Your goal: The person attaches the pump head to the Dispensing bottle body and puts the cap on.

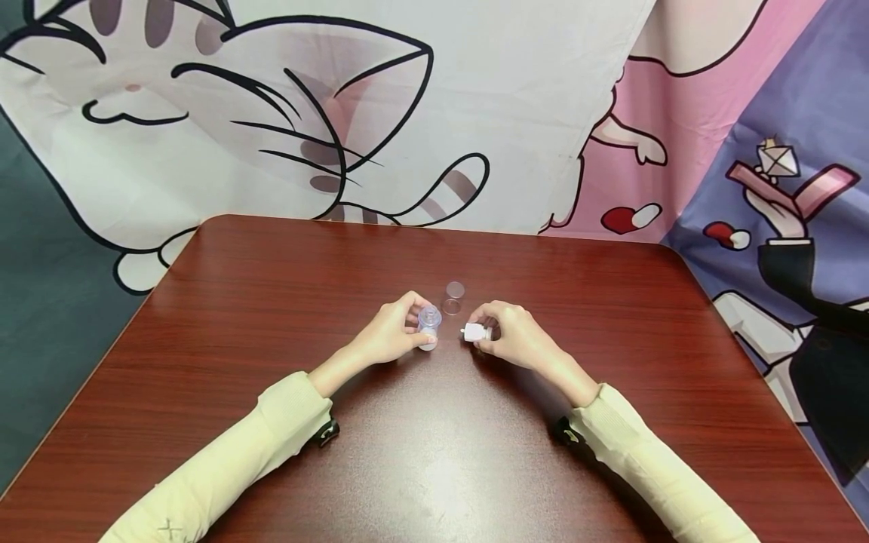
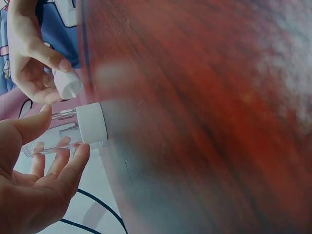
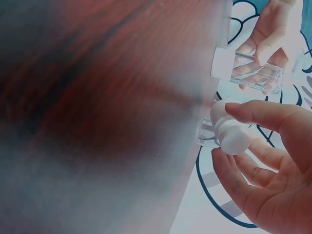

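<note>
My left hand point(image 1: 392, 332) holds a clear bottle point(image 1: 429, 318) with a white base, thumb on one side and fingers on the other. The bottle stands upright, its white base point(image 2: 92, 123) down at the tabletop. Between thumb and fingers, my right hand point(image 1: 516, 333) pinches a small white pump-like top point(image 1: 475, 332). This top lies tilted on its side, and a narrow nub point(image 2: 75, 92) points toward the bottle. A clear cap point(image 1: 452, 299) stands on the table just beyond and between the hands; the white top partly covers it in the right wrist view.
Both hands work over a dark red-brown wooden table point(image 1: 326, 264) with rounded far corners. Behind its far edge hangs a printed cloth point(image 1: 529, 113) with cartoon figures. Light from above glares on the near part of the tabletop.
</note>
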A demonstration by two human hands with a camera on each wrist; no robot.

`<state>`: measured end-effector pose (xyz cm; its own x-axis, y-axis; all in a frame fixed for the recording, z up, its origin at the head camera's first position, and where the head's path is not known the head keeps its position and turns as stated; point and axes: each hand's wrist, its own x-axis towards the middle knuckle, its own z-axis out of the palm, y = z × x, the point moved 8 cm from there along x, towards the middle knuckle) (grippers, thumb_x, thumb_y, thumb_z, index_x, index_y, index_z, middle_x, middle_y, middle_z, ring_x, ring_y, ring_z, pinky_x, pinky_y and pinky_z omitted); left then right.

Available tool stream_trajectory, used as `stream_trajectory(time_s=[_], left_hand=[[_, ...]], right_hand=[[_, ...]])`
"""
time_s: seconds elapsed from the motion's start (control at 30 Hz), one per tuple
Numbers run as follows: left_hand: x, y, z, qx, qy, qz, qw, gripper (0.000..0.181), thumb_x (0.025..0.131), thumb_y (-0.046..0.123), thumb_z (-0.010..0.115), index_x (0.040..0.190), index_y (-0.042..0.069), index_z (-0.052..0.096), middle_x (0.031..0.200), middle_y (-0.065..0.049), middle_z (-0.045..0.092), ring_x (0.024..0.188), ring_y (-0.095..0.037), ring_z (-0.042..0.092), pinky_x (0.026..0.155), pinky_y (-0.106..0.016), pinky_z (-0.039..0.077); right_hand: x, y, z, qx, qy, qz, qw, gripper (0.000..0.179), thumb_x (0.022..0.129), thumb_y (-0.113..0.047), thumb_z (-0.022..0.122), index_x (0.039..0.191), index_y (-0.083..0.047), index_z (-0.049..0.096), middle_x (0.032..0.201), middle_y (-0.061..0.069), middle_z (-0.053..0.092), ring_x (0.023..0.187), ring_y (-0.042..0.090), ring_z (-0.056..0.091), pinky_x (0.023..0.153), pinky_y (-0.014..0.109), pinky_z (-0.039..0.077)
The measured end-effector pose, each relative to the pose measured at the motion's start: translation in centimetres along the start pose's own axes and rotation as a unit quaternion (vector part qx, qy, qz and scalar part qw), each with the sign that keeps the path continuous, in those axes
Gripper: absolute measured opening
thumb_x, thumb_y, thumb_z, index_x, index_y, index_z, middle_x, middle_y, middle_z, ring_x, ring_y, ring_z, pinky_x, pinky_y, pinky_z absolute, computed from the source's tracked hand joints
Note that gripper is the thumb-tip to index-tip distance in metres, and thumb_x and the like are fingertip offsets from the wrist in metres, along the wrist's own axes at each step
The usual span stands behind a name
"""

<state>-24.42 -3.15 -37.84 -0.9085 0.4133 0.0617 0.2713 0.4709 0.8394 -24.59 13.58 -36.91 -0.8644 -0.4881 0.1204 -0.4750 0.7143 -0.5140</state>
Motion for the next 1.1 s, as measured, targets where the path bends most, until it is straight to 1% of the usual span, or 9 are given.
stream_trajectory(time_s=[0.43, 0.6, 0.77, 0.97, 1.1], left_hand=[[0.0, 0.0, 0.0, -0.011, 0.001, 0.006, 0.9999, 0.042, 0.081, 0.003, 0.075, 0.116, -0.001, 0.052, 0.106, -0.019, 0.065, 0.1, -0.028, 0.066, 0.085, -0.03, 0.058], [0.0, -0.1, 0.0, -0.011, 0.0, 0.002, 0.9999, 0.043, 0.08, 0.004, 0.075, 0.116, 0.0, 0.052, 0.107, -0.019, 0.065, 0.1, -0.028, 0.066, 0.085, -0.03, 0.058], [0.0, -0.1, 0.0, -0.014, 0.0, 0.001, 0.9999, 0.043, 0.08, 0.003, 0.075, 0.116, -0.001, 0.052, 0.107, -0.019, 0.065, 0.1, -0.029, 0.066, 0.085, -0.03, 0.058], [0.0, 0.0, 0.1, -0.019, -0.002, 0.001, 0.9998, 0.043, 0.08, 0.002, 0.075, 0.116, -0.001, 0.052, 0.106, -0.02, 0.065, 0.1, -0.029, 0.067, 0.085, -0.029, 0.058], [0.0, 0.0, 0.0, -0.02, -0.001, 0.0, 0.9998, 0.043, 0.08, 0.002, 0.075, 0.116, -0.001, 0.052, 0.107, -0.02, 0.065, 0.101, -0.029, 0.067, 0.085, -0.029, 0.058]], right_hand=[[-0.1, -0.3, -0.4, 0.004, 0.014, -0.008, 0.9999, 0.025, 0.074, -0.008, 0.08, 0.096, -0.011, 0.067, 0.086, 0.001, 0.066, 0.073, 0.01, 0.057, 0.063, 0.021, 0.048], [-0.1, -0.5, -0.8, 0.01, 0.035, -0.012, 0.9993, 0.026, 0.073, -0.007, 0.08, 0.094, -0.011, 0.065, 0.085, 0.0, 0.065, 0.073, 0.01, 0.058, 0.063, 0.022, 0.047], [0.1, -0.6, -1.0, 0.01, 0.048, -0.016, 0.9986, 0.025, 0.075, -0.008, 0.079, 0.095, -0.011, 0.065, 0.087, 0.001, 0.066, 0.076, 0.012, 0.06, 0.065, 0.024, 0.049], [0.2, -0.7, -1.2, 0.03, 0.055, -0.013, 0.998, 0.024, 0.075, -0.006, 0.076, 0.097, -0.011, 0.066, 0.09, 0.001, 0.067, 0.079, 0.014, 0.064, 0.068, 0.027, 0.054], [0.4, -0.7, -1.3, 0.05, 0.057, -0.009, 0.9971, 0.025, 0.075, -0.003, 0.074, 0.097, -0.011, 0.066, 0.092, 0.002, 0.067, 0.079, 0.015, 0.066, 0.069, 0.026, 0.056]])
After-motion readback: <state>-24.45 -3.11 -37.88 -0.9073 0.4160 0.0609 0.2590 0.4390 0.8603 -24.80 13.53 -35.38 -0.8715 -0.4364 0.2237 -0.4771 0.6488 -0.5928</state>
